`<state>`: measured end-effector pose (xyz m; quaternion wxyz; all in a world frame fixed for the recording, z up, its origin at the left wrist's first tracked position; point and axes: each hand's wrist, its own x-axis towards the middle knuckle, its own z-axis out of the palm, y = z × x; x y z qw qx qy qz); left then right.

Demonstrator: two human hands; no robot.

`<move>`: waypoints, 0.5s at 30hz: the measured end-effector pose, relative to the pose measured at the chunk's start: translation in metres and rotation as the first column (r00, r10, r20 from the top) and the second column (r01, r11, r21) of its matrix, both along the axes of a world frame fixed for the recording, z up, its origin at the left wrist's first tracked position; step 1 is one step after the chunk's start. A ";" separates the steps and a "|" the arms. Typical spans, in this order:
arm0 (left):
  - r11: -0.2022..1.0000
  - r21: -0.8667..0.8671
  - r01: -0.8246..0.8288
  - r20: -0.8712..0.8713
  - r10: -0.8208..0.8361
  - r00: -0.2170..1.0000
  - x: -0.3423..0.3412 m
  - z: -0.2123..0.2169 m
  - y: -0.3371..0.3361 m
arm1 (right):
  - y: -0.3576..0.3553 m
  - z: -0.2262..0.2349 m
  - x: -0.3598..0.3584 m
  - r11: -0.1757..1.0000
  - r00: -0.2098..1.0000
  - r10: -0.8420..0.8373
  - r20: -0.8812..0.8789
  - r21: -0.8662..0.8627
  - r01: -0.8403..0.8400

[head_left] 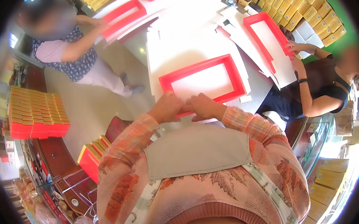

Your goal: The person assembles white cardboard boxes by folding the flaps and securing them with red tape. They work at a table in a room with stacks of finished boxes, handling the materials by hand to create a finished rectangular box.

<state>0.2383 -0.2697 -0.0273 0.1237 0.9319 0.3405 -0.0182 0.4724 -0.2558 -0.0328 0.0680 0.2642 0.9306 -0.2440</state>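
Red-rimmed shallow box (202, 81) lies mid-frame on the white tabletop (171, 51), its near edge pinched by both hands, left hand (167, 107) and right hand (200, 106).

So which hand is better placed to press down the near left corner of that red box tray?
Probably the left. The left hand already sits on the near edge of the red box tray close to its near left corner, while the right hand rests further along the same edge, toward the middle.

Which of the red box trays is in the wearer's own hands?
The red tray at centre, with both hands on its near edge. The other red trays sit with co-workers.
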 end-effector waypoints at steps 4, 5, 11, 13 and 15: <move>0.993 0.087 0.085 0.115 -0.095 0.989 -0.013 -0.007 -0.013 | -0.013 -0.001 0.004 0.939 0.999 -0.022 -0.049 0.341 0.037; 0.987 0.128 0.094 0.150 -0.113 0.982 -0.015 -0.013 -0.016 | -0.017 0.002 0.004 0.920 0.999 -0.037 -0.015 0.390 0.040; 0.940 0.259 0.224 0.203 -0.280 0.938 -0.016 -0.040 -0.002 | -0.023 -0.015 0.033 0.883 0.969 -0.138 -0.207 0.418 0.215; 0.943 0.251 0.218 0.177 -0.267 0.947 -0.014 -0.031 -0.001 | -0.024 -0.010 0.036 0.868 0.945 -0.150 -0.292 0.419 0.267; 0.943 0.236 0.236 0.178 -0.281 0.943 -0.011 -0.026 0.004 | -0.022 -0.010 0.039 0.830 0.871 -0.154 -0.467 0.417 0.370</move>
